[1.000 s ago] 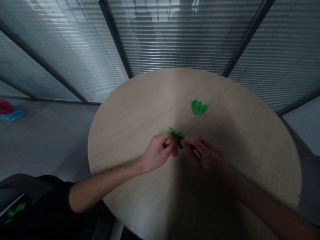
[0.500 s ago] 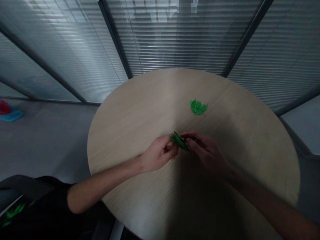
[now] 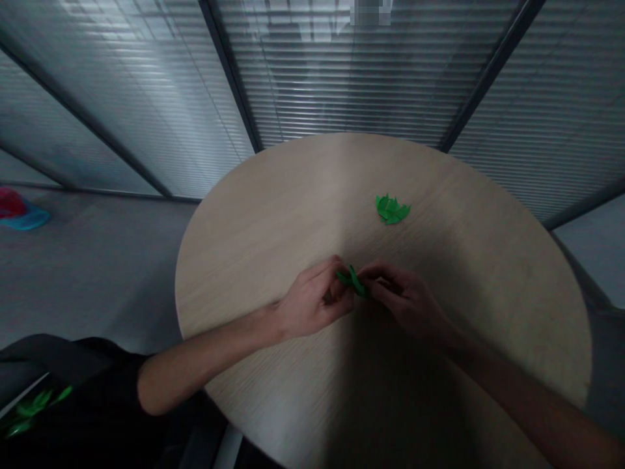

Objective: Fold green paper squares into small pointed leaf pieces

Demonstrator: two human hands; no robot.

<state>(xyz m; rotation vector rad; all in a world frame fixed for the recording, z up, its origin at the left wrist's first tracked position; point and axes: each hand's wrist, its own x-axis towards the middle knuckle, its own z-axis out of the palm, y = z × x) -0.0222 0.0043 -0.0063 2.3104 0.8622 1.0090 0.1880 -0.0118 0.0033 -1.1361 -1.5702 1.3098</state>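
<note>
My left hand (image 3: 317,296) and my right hand (image 3: 405,301) meet over the middle of a round pale wood table (image 3: 273,221). Between their fingertips, both hands pinch a small green paper piece (image 3: 353,282), which looks folded and is partly hidden by my fingers. Farther across the table lies a small cluster of pointed green paper pieces (image 3: 391,210), apart from both hands.
Behind the table stand glass partitions (image 3: 361,71) with slatted blinds and dark frames. A red and blue object (image 3: 22,212) lies on the grey floor at left. A dark sleeve with a green print (image 3: 32,409) shows at lower left.
The green piece has turned and now sits deeper between my fingertips. Both hands have drawn closer together around it. The cluster on the table has not changed.
</note>
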